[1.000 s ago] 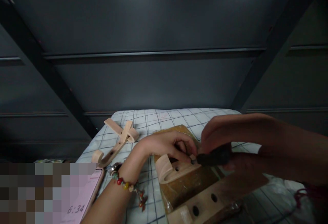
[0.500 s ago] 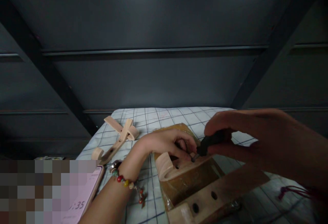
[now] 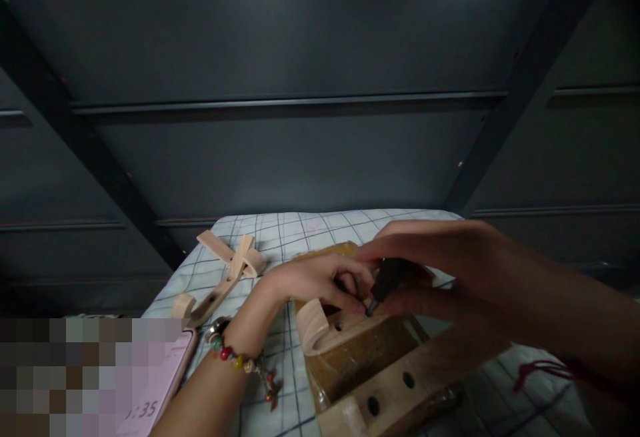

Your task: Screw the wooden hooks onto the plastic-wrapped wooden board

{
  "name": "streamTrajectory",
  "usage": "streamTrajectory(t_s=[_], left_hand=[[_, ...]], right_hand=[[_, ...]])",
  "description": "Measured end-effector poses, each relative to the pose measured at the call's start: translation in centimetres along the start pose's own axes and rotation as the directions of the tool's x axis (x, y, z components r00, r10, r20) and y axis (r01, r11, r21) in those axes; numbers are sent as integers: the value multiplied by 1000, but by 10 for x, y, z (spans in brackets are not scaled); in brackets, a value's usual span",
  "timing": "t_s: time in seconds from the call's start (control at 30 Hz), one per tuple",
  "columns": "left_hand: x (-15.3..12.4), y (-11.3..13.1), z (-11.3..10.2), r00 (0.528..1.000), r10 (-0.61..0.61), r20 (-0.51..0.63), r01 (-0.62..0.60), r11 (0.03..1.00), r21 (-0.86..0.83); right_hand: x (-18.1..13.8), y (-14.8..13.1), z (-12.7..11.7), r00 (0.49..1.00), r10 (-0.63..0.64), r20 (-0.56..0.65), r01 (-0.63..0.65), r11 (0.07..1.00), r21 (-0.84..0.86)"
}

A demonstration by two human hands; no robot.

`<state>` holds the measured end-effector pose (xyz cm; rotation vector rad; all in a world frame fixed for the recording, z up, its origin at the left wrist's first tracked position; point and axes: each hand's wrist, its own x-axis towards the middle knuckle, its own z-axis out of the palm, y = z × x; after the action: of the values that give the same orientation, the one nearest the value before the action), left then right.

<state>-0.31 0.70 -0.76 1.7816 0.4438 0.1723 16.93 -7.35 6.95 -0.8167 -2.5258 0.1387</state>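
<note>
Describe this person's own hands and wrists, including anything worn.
The left hand is ungloved, with a bracelet of red, yellow and green beads, a silvery piece and a dangling tail at its wrist. The right hand, also ungloved, has a dark red cord at its wrist.

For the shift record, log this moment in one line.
left hand: on wooden piece | right hand: holding black tool, tip at that piece | phone: picture's lower left

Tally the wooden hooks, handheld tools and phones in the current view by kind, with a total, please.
Wooden hooks: 4 (2 at the picture's left, 2 at its lower centre, partly hidden or cut off)
Black tool: 1
Phone: 1, partly masked
Total: 6
</note>
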Motion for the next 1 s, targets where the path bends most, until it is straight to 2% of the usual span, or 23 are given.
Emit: streamTrajectory(t_s=[0.1, 0.33, 0.4, 0.57, 0.7, 0.77, 0.9, 1.0], left_hand=[[0, 0, 0, 1000, -12, 18, 12, 1000, -1], [0, 0, -1, 1000, -10, 13, 10, 1000, -4], [0, 1, -1, 1000, -8, 14, 8, 1000, -3], [-1, 3, 1, 1000, 2, 10, -2, 1000, -9], [0, 3, 1, 1000, 5, 18, -5, 1000, -18], [1, 2, 1, 1000, 7, 21, -6, 1000, -24], [2, 2, 0, 1000, 26, 18, -25, 999, -28], [1, 3, 0, 999, 36, 18, -35, 999, -21]], right_hand=[[-3, -2, -2, 999, -41, 34, 41, 999, 2], [0, 2, 9, 989, 79, -122, -97, 984, -149], [0, 4, 9, 991, 85, -103, -100, 984, -148], [-3, 0, 3, 1000, 11, 1, -11, 1000, 12], [-2, -3, 0, 999, -39, 18, 40, 998, -44], [0, -3, 0, 999, -32, -6, 31, 998, -56], [-1, 0, 4, 988, 85, -127, -95, 992, -80], [-1, 2, 8, 979, 84, -184, -120, 973, -196]])
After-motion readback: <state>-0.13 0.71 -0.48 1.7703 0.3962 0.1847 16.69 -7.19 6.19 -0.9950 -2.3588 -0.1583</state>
